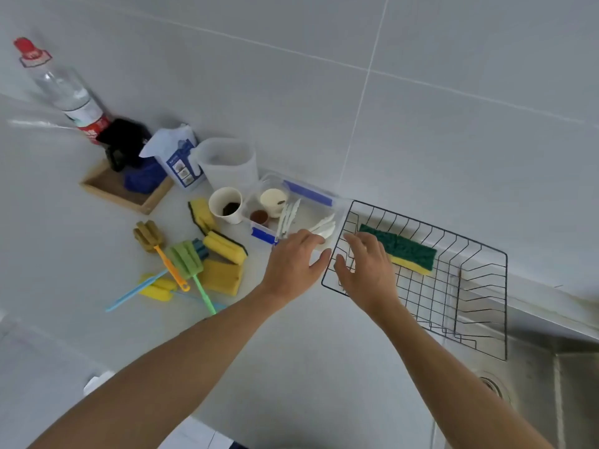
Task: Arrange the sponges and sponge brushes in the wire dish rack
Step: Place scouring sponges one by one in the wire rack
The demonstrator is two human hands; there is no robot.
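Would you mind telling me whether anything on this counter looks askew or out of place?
Yes: the wire dish rack sits skewed, its right end overhanging the sink. The sponge brushes lie crisscrossed in a loose heap.

Single view from the camera worn on my head, looking forward and steeply down over my own forearms onto the countertop (301,345). The wide-angle lens bends the tiled wall (324,92) across the upper half of the frame and tilts the counter edge. My left hand (293,264) and right hand (366,270) sit near the centre, close to the lens, with both arms entering from the bottom edge. The wire dish rack (479,286) lies right of centre, the sink (534,367) at lower right, and the bottle (61,89) at far upper left. No second view overlaps this one.
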